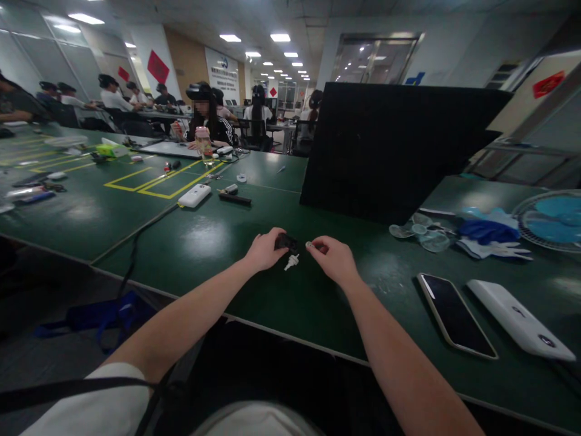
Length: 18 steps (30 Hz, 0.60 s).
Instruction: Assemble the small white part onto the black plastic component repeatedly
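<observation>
My left hand is closed round a small black part just above the green table. A small white plastic piece lies on the table right below that part, between my two hands. My right hand pinches a tiny pale round piece at its fingertips, held close to the black part's right end. Both forearms reach in from the near edge.
A black panel stands upright behind my hands. To the right lie a phone, a white power bank, blue gloves and a fan. Another white power bank and cable lie left. People sit at tables beyond.
</observation>
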Motion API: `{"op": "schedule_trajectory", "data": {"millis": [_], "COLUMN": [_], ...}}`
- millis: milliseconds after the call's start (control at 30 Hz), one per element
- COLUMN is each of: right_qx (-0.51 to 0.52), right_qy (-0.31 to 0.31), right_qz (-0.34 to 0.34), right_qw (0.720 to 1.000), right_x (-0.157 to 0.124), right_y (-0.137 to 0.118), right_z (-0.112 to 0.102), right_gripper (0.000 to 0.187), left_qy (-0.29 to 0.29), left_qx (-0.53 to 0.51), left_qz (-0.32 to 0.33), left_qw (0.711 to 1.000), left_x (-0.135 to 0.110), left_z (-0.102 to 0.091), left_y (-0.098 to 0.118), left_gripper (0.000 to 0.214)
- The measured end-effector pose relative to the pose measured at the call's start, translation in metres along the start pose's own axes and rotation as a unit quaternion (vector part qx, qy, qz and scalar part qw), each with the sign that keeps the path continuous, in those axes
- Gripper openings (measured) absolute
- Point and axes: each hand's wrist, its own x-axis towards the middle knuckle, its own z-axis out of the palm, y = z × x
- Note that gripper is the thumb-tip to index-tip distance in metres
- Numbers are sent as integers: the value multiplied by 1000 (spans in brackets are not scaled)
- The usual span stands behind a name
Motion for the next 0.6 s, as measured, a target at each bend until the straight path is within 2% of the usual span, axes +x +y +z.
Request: {"op": "schedule_trajectory", "data": {"millis": [100, 167, 333, 500, 600], "right_qx": [29, 24, 0, 21, 26], "right_qy": [40, 44, 11, 40, -33], "right_qz": [-97, -140, -143, -142, -182], "right_qw": [994, 989, 990, 989, 982], "right_x": [-2, 0, 4, -7, -16], "right_y": [-17, -25, -24, -16, -23], "right_z": [8, 15, 22, -1, -7], "right_gripper": [21, 18, 21, 20, 26], "left_qy": [-13, -19, -21, -6, 2], "left_qx": [11, 14, 10, 9, 14], "left_qz": [12, 14, 9, -9, -28], "left_qw": [1000, 1000, 1000, 1000, 1000], "left_x": [-2, -2, -2, -1, -1], "left_z": [2, 2, 2, -1, -4], "left_y": [4, 5, 6, 5, 4], "left_gripper": [46, 47, 47, 45, 45]}}
